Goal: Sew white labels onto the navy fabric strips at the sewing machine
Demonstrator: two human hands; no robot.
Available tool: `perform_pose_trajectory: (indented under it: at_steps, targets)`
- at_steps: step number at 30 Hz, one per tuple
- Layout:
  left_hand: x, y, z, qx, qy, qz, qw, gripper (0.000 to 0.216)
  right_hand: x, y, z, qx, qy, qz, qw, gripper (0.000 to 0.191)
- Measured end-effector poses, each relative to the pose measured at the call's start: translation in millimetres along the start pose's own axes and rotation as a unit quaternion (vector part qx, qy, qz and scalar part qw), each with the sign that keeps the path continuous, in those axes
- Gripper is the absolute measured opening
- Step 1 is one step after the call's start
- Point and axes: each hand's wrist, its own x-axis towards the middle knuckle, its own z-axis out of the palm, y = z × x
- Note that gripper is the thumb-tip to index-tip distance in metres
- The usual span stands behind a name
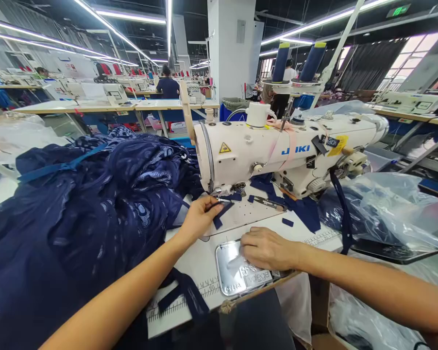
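Your right hand [264, 248] lay with its fingers curled down over a shiny metal plate [226, 274], hiding part of it; whether anything was held beneath them, you could not tell. Your left hand [200, 216] reached up to the needle end of the sewing machine [237, 155], thumb and forefinger drawn together beside a small navy strip [224, 212] of flat cloth; what lay between the tips was too small to tell.

Nearest you, a limp navy band [192, 294] drooped over the table edge, across the printed ruler [211, 288] on the smooth white table [190, 255]. The plate had rounded corners, and the word "valege" showed near your right hand. On your left, a great rumpled heap of navy cloth [76, 209], soft and thin, with paler patterned patches, crowded up against the machine and was crossed by a blue tie [68, 165].

Beyond your fingers lay dark snips [266, 201], a small navy scrap [287, 222] and a larger flat navy piece [306, 214] under the machine's arm. To the right, crinkled clear plastic [394, 204] covered more dark cloth and overlapped a flat black device [397, 250]. Above the glossy cream machine stood two dark blue thread cones [312, 63]. Farther back came other worktables [95, 105], a person in a dark shirt [168, 87] and a pale square pillar [229, 53].
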Motion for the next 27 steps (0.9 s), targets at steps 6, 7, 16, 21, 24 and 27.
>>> perform_pose_trajectory:
  at_steps: [6, 7, 16, 21, 24, 27]
  targets:
    - [-5.1, -20.0, -24.8, 0.043, -0.025, -0.077, 0.996, 0.024, 4.5, 6.8, -8.2, 0.288, 0.123, 0.224, 0.923, 0.014]
    - [-7.0, -18.6, -25.7, 0.047, -0.028, -0.080, 0.995, 0.025, 7.0, 9.6, -11.1, 0.346, 0.118, 0.276, 0.889, 0.013]
    - [-14.2, -3.2, -17.5, 0.032, -0.066, -0.126, 0.989, 0.029, 40.6, 29.3, -24.2, 0.625, 0.003, 0.356, 0.695, 0.021]
    - [-17.1, 1.3, -18.8, 0.023, -0.049, -0.142, 0.988, 0.029, 52.2, 30.6, -14.7, 0.647, 0.055, 0.414, 0.638, 0.021]
    - [-17.0, 2.6, -18.6, 0.028, -0.037, -0.138, 0.989, 0.027, 56.1, 29.9, -11.3, 0.632, 0.099, 0.457, 0.618, 0.027]
    - [-16.2, 2.5, -17.7, 0.021, -0.029, -0.147, 0.989, 0.028, 55.3, 28.8, -12.1, 0.631, 0.125, 0.462, 0.611, 0.029]
